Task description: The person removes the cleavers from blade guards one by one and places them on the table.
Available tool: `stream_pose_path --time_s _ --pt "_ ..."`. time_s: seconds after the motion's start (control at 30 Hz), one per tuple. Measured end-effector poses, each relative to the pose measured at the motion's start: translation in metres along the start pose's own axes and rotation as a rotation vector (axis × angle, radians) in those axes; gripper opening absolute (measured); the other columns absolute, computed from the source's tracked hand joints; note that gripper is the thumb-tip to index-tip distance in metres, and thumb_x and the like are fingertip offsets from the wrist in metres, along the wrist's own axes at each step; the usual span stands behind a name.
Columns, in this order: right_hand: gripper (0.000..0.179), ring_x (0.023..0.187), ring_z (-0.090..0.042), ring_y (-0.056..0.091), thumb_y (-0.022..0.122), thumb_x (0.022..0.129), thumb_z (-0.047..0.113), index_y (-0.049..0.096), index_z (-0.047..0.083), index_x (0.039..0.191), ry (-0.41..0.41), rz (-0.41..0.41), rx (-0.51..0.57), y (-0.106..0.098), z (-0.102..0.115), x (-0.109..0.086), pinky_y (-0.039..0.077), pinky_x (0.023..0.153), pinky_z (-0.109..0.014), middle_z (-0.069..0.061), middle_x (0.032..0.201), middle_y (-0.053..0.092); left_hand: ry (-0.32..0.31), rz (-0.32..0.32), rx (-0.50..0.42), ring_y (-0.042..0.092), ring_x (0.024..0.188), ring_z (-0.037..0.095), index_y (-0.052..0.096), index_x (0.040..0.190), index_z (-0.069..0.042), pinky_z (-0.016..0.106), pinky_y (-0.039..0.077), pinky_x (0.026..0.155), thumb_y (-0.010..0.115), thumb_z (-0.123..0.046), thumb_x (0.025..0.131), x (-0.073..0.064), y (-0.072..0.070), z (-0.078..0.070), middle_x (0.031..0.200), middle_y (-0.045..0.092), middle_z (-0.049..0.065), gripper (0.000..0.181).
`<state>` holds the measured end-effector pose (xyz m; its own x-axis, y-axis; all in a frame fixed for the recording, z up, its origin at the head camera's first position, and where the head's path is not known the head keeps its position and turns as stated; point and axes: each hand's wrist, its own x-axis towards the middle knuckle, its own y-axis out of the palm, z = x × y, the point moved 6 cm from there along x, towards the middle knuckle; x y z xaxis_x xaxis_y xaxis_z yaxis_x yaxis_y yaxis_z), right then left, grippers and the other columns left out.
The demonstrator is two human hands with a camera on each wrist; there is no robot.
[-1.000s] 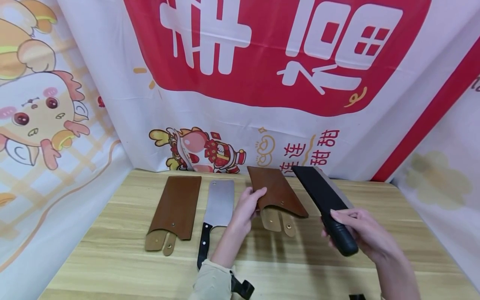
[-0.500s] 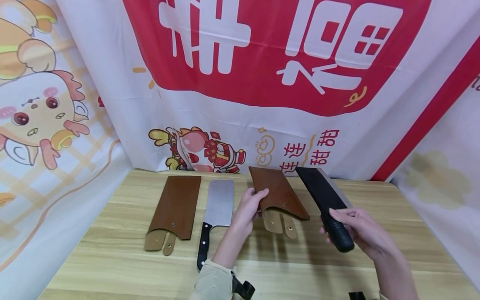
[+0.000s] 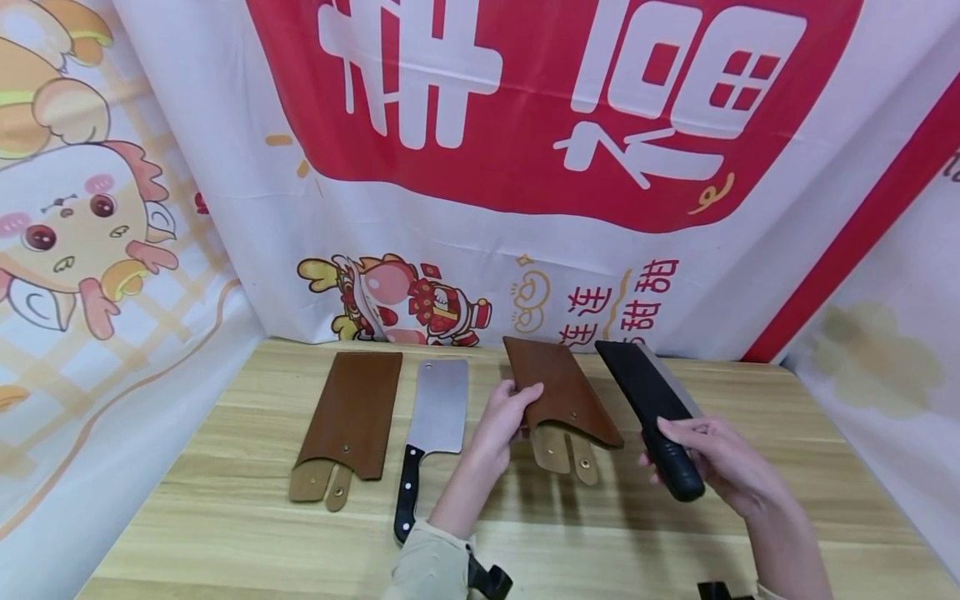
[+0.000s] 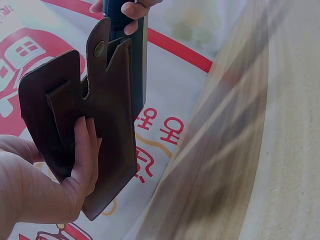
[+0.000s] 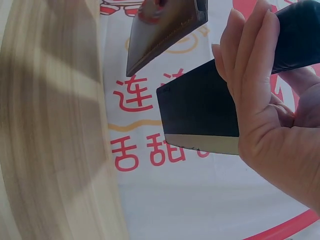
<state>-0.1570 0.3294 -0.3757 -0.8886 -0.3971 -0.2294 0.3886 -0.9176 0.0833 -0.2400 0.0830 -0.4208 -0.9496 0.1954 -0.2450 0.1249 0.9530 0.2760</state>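
Note:
In the head view my left hand (image 3: 504, 418) grips the left edge of a brown leather knife sheath (image 3: 564, 387), thumb on top, raised over the table. Its tan strap and flap hang from the mouth toward me. The left wrist view shows my fingers against the back of this sheath (image 4: 112, 130), near a belt loop and a snap strap. My right hand (image 3: 708, 454) holds a black-bladed cleaver (image 3: 648, 383) by its black handle, blade pointing away and a pale cutting edge on the right. In the right wrist view the cleaver blade (image 5: 200, 107) is apart from the sheath.
A second brown sheath (image 3: 352, 412) lies at the left of the wooden table (image 3: 247, 533). Beside it rests a silver cleaver (image 3: 441, 408) with a black riveted handle. A printed white cloth (image 3: 247, 233) hangs behind the table and along its sides.
My left hand and its sheath have shifted slightly right and toward me. The black cleaver's tip has swung a little right, while its handle end has moved slightly left and away.

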Motion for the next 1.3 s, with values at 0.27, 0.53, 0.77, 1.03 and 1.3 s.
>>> stream_pose_path --time_s 0.27,0.53,0.77,1.03,1.3 --pt "0.041 0.082 -0.023 0.077 0.042 0.114 0.022 0.077 0.006 0.103 -0.004 -0.01 -0.003 -0.003 -0.003 0.001 0.062 0.078 -0.036 -0.014 0.098 0.077 -0.002 0.002 0.02 0.061 0.072 0.013 0.055 0.123 -0.002 0.023 0.048 0.061 0.067 -0.025 0.099 0.0 0.0 0.003 0.094 0.067 0.007 0.035" --pt "0.041 0.083 -0.023 0.077 0.043 0.113 0.021 0.079 0.007 0.102 0.002 -0.02 -0.001 -0.007 -0.009 0.003 0.062 0.079 -0.036 -0.014 0.098 0.077 -0.004 0.008 0.034 0.062 0.072 0.014 0.055 0.125 -0.002 0.023 0.048 0.062 0.067 -0.025 0.1 0.001 0.001 0.005 0.096 0.068 0.009 0.036" --pt "0.041 0.082 -0.024 0.077 0.042 0.113 0.021 0.079 0.007 0.102 -0.004 -0.012 0.006 -0.01 -0.013 0.006 0.062 0.078 -0.037 -0.015 0.097 0.077 -0.004 0.007 0.037 0.061 0.071 0.014 0.054 0.125 -0.001 0.023 0.048 0.061 0.067 -0.024 0.1 0.002 0.0 0.007 0.095 0.068 0.009 0.037" --pt "0.041 0.081 -0.022 0.076 0.043 0.113 0.022 0.08 0.007 0.102 0.013 -0.023 -0.005 -0.014 -0.019 0.01 0.061 0.08 -0.036 -0.015 0.097 0.077 -0.012 -0.002 0.04 0.061 0.072 0.014 0.054 0.124 -0.001 0.023 0.047 0.063 0.067 -0.023 0.099 0.005 -0.002 0.011 0.095 0.067 0.009 0.035" --pt "0.039 0.082 -0.021 0.076 0.045 0.113 0.023 0.078 0.005 0.103 0.039 -0.023 0.005 -0.016 -0.026 0.013 0.061 0.08 -0.036 -0.015 0.098 0.077 -0.012 0.007 0.043 0.06 0.072 0.014 0.054 0.123 -0.001 0.023 0.047 0.062 0.066 -0.023 0.1 0.005 -0.002 0.013 0.094 0.066 0.009 0.034"
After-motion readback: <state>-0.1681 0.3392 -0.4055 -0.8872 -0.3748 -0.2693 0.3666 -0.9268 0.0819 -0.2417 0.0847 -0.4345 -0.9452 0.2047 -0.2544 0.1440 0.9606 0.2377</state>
